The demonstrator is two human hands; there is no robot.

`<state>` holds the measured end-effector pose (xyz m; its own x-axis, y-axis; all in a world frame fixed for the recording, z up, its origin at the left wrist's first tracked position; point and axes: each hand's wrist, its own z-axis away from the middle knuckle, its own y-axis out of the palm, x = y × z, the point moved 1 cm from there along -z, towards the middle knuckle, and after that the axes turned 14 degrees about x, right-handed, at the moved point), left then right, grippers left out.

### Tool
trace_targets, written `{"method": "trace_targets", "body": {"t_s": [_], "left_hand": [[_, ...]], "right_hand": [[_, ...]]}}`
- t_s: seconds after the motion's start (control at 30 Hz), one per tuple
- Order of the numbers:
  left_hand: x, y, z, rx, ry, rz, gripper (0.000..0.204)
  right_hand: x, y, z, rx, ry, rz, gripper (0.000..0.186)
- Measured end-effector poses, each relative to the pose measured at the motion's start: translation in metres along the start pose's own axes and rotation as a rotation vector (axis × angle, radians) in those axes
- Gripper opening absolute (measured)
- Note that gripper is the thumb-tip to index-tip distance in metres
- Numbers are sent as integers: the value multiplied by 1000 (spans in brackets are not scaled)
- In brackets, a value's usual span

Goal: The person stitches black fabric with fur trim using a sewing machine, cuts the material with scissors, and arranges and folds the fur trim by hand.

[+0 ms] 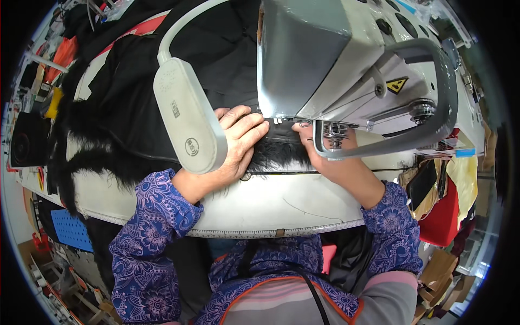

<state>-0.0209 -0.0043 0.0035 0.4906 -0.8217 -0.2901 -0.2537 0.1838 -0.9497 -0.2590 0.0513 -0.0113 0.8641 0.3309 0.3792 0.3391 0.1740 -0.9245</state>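
My left hand point(238, 140) lies on the black fabric point(211, 59) just left of the needle area, fingers stretched forward, partly behind the white lamp head point(189, 114). My right hand point(319, 149) touches the same fabric right of the needle area; most of its fingers are hidden by the sewing machine point(300, 49) and its dark metal guard point(444, 76). A dark presser foot area point(287, 121) sits between my hands. Shaggy black fur trim point(279, 154) runs along the fabric below them and down its left side.
The curved white table edge point(260, 214) with a ruler strip is near my body. At left are a dark speaker point(26, 140), blue perforated panel point(72, 229) and yellow object point(53, 103). At right are a dark phone-like object point(422, 184) and red item point(439, 216).
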Motion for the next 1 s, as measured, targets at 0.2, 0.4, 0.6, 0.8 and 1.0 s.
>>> {"method": "trace_targets", "body": {"t_s": [0.2,0.4,0.6,0.8,1.0], "left_hand": [[6,2,3,16,53,-38,35],[-1,0,4,30,-20,-54,38],[-2,2,2,37,-67,-62,41],[-4,6,2,41,-99,-5,42],[-5,5,0,43,-72,-32,43]], "right_hand": [[8,-5,-5,114,-62,48,41],[7,-5,-4,123,-99,-2,46],[-1,2,-7,-2,-159,-69,40],[-2,2,-7,-88,-213,-103,9],[-6,5,-5,-66,-171,-97,6]]}}
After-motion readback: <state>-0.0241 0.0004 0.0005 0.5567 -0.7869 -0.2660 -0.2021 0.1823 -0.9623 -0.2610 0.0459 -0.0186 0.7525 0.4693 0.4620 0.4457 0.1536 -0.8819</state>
